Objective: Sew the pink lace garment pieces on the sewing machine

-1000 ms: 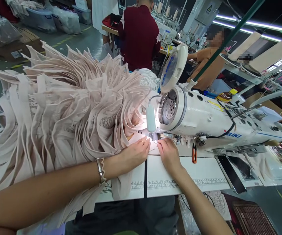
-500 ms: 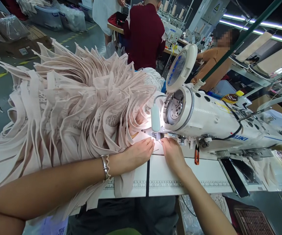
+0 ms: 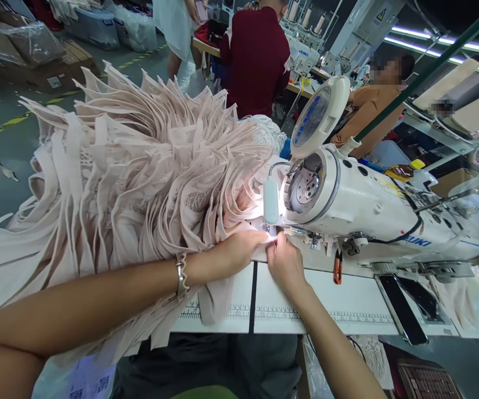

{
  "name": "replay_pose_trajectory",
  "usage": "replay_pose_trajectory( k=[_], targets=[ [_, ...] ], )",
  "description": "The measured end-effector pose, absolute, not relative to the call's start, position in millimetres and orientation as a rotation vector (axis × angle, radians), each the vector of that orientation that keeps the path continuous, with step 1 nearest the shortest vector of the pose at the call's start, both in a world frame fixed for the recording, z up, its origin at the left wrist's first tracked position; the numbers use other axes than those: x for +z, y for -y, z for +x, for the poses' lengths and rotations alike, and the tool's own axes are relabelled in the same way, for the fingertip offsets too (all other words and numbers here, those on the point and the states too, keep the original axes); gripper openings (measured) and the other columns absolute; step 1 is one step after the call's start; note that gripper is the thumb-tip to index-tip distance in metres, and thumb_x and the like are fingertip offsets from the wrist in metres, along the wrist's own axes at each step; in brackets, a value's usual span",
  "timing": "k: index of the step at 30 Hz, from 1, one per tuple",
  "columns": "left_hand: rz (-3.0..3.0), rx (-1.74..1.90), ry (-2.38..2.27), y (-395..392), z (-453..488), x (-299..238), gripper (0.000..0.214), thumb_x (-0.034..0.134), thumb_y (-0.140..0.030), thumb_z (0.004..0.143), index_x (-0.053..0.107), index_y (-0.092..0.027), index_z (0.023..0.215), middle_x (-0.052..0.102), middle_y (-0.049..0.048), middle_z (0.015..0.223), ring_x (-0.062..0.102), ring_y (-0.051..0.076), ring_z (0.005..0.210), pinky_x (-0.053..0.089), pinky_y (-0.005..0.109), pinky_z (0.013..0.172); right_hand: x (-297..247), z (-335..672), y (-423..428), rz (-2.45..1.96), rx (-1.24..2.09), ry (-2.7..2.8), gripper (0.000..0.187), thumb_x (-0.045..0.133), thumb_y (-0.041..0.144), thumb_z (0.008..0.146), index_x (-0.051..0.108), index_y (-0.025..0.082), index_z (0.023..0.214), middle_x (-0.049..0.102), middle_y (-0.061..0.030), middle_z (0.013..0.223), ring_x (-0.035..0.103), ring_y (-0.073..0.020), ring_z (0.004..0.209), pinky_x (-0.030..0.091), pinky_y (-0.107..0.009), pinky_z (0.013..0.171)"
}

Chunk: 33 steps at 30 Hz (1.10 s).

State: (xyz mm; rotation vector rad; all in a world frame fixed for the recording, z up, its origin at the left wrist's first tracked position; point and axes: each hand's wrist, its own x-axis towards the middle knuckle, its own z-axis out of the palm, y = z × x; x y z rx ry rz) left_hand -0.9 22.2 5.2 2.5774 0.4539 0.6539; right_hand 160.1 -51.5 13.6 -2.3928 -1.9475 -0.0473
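Note:
My left hand (image 3: 241, 252), with a bracelet (image 3: 182, 274) at its wrist, is closed on the edge of a pale pink garment piece just in front of the sewing machine's needle area. Against its fingertips, my right hand (image 3: 285, 259) is pinched on the same fabric; the exact grip is partly hidden. The white sewing machine (image 3: 356, 194) stands to the right, and its small lamp (image 3: 271, 200) hangs over the lit stitching spot. A large heap of pale pink lace-trimmed garments (image 3: 139, 166) spreads to the left, reaching under my left forearm.
Orange thread snips (image 3: 338, 267) hang at the machine's front. A phone (image 3: 401, 307) lies on the table (image 3: 322, 302), which has a printed ruler. A round magnifier (image 3: 318, 116) rises above the machine head. Co-workers sit behind, one in a dark red top (image 3: 257, 61).
My right hand has moved left and its fingers now meet my left hand's at the fabric edge. My left fingertips have shifted slightly right. The whole view has shifted a little.

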Motion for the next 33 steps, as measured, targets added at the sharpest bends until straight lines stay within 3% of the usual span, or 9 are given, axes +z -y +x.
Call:
replay_pose_trajectory(
  k=[4,9,13,15,18,20,28,33],
  targets=[
    [2.857,0.552,-0.313,-7,-4,3,0.044,0.036,0.000,0.093,0.052,-0.007,0.134,0.060,0.0135,0.139,0.052,0.021,0.134,0.042,0.034,0.112,10,164,54,-2.308,-0.007,1.921,0.015,0.041,0.022,0.088,0.055,0.018,0.093,0.062,-0.0046,0.067,0.056,-0.0209,0.061,0.031,-0.028,0.056],
    [3.079,0.529,-0.356,-2,-7,2,0.043,0.038,-0.004,0.096,0.050,-0.003,0.137,0.059,0.0173,0.138,0.053,0.026,0.133,0.039,0.040,0.113,15,165,54,-2.305,0.095,1.855,0.021,0.032,0.019,0.093,0.052,0.020,0.087,0.062,-0.0051,0.070,0.056,-0.0204,0.062,0.033,-0.029,0.057],
    [3.087,0.609,-0.308,-8,-3,2,0.037,0.039,-0.005,0.097,0.055,-0.006,0.130,0.064,0.0166,0.129,0.056,0.026,0.127,0.040,0.040,0.111,23,176,61,-2.159,0.342,1.873,0.021,0.033,0.027,0.097,0.053,0.021,0.091,0.063,-0.0046,0.077,0.058,-0.0203,0.068,0.042,-0.030,0.061],
    [3.073,0.619,-0.275,-10,-1,2,0.032,0.040,-0.005,0.097,0.057,-0.007,0.124,0.066,0.0154,0.123,0.058,0.025,0.122,0.043,0.038,0.108,23,187,66,-1.963,0.426,1.955,0.020,0.042,0.034,0.098,0.056,0.021,0.101,0.066,-0.0070,0.092,0.062,-0.0215,0.084,0.050,-0.033,0.072],
    [3.069,0.638,-0.269,-11,1,2,0.029,0.040,-0.005,0.098,0.057,-0.006,0.121,0.066,0.0154,0.118,0.060,0.024,0.118,0.044,0.037,0.105,16,200,74,-1.728,0.269,2.052,0.028,0.055,0.037,0.095,0.059,0.025,0.120,0.063,-0.0098,0.121,0.059,-0.0250,0.113,0.049,-0.042,0.096],
    [3.074,0.652,-0.265,-10,1,2,0.028,0.039,-0.004,0.098,0.056,-0.004,0.121,0.066,0.0166,0.118,0.059,0.024,0.118,0.044,0.037,0.106,8,203,78,-1.658,0.131,2.064,0.033,0.056,0.032,0.095,0.058,0.026,0.128,0.064,-0.0089,0.126,0.057,-0.0255,0.118,0.047,-0.044,0.102],
    [3.085,0.611,-0.266,-6,1,1,0.031,0.030,-0.002,0.100,0.053,-0.003,0.121,0.062,0.0185,0.125,0.055,0.022,0.123,0.041,0.034,0.108,1,197,79,-1.600,-0.010,2.076,0.038,0.055,0.027,0.097,0.056,0.022,0.135,0.069,-0.0100,0.122,0.059,-0.0245,0.113,0.050,-0.043,0.099],
    [2.869,0.464,-0.323,-7,0,8,0.028,0.027,-0.006,0.102,0.053,-0.012,0.110,0.062,0.0107,0.111,0.058,0.019,0.102,0.047,0.032,0.093,6,194,78,-1.608,-0.073,2.181,0.037,0.049,0.029,0.100,0.059,0.020,0.135,0.067,-0.0120,0.125,0.058,-0.0251,0.114,0.049,-0.045,0.100]
  ],
)
